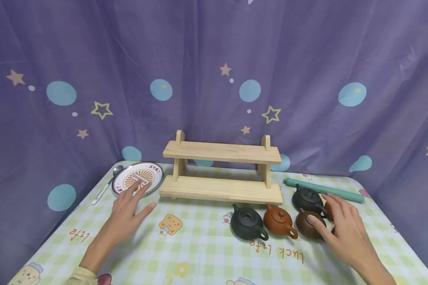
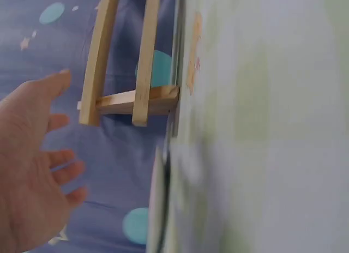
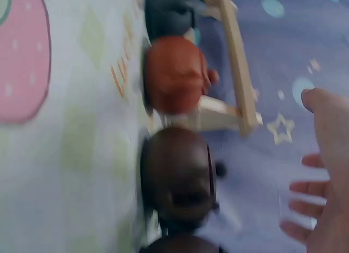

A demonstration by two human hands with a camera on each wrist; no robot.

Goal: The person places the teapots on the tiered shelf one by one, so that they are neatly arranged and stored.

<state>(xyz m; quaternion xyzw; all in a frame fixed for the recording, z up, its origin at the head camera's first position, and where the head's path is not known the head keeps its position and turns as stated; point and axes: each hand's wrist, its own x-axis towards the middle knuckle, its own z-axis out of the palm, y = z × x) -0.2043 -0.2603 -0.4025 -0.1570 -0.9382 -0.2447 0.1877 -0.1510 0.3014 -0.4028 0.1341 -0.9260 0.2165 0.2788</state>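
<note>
My left hand is held with fingers spread, its fingertips overlapping the near edge of a patterned plate in the head view. It holds nothing; the left wrist view shows the same hand with fingers apart. Over the right-hand cluster of small teapots hovers my right hand, fingers loosely bent and thumb overlapping a dark brown teapot. The right wrist view shows that hand with nothing in its grasp. Nearby sit a black teapot, an orange-brown teapot and a large black teapot. A reddish-brown pot is mostly hidden behind my fingers.
A two-tier wooden shelf stands at the back middle, in front of a purple curtain. Behind the teapots lies a green rolled tube. A spoon rests left of the plate. A checked cloth covers the table.
</note>
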